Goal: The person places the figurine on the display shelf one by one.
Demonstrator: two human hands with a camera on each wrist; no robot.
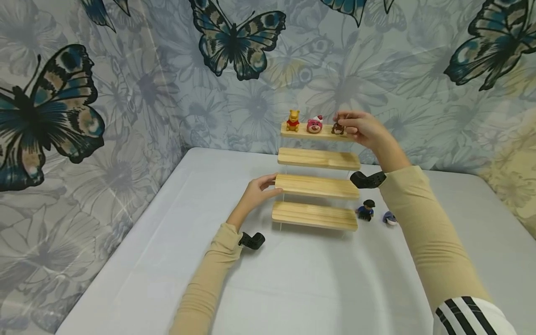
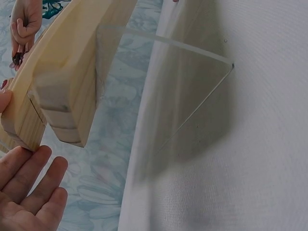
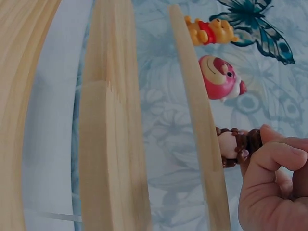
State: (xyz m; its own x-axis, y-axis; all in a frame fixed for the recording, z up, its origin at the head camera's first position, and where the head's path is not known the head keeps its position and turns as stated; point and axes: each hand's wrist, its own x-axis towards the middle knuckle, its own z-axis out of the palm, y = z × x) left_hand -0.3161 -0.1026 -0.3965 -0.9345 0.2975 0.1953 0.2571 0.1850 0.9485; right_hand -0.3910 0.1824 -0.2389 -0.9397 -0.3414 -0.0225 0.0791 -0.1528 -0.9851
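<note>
A wooden stepped display rack (image 1: pixel 316 186) with clear supports stands on the table. At its left side, my left hand (image 1: pixel 260 190) holds the end of a shelf board, thumb and fingers on different sides of it; in the left wrist view that hand (image 2: pixel 29 192) shows its fingertips against the board (image 2: pixel 21 120). Up on the top board, my right hand (image 1: pixel 362 128) pinches a small brown figurine (image 1: pixel 337 129) by its head. In the right wrist view the figurine's pale belly (image 3: pixel 228 145) faces the board's edge, its base at the board.
A yellow bear figurine in a red shirt (image 1: pixel 293 121) and a pink bear-head figurine with a Santa hat (image 1: pixel 314 124) sit left of the brown one. Right of the rack on the white table (image 1: pixel 167 260) are a dark-capped toy figure (image 1: pixel 365 211) and a blue-and-white toy (image 1: pixel 390 218).
</note>
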